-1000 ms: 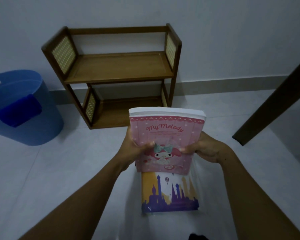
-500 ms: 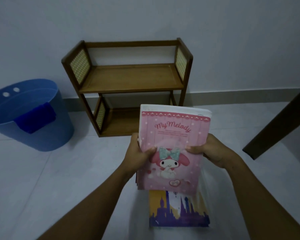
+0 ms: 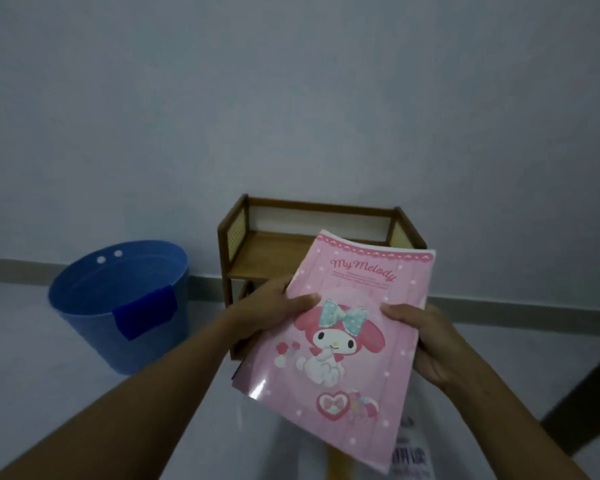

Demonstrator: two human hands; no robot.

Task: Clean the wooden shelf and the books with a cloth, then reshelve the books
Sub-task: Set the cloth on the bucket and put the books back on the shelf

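It looks like a plain room in a home: pale tiled floor (image 3: 32,358), bare wall (image 3: 291,98) with grey skirting (image 3: 516,308), a small wooden shelf (image 3: 274,251) with cane sides, and a blue plastic bucket (image 3: 94,327) beside it.

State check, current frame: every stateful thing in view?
Pink book: closed, tilted, held at both side edges.
Left hand: grips the book's left edge.
Right hand: grips its right edge.
Wooden shelf: upright at the wall, no books on visible top tier.
Blue bucket: upright, open.
Blue cloth: draped over the bucket's rim.
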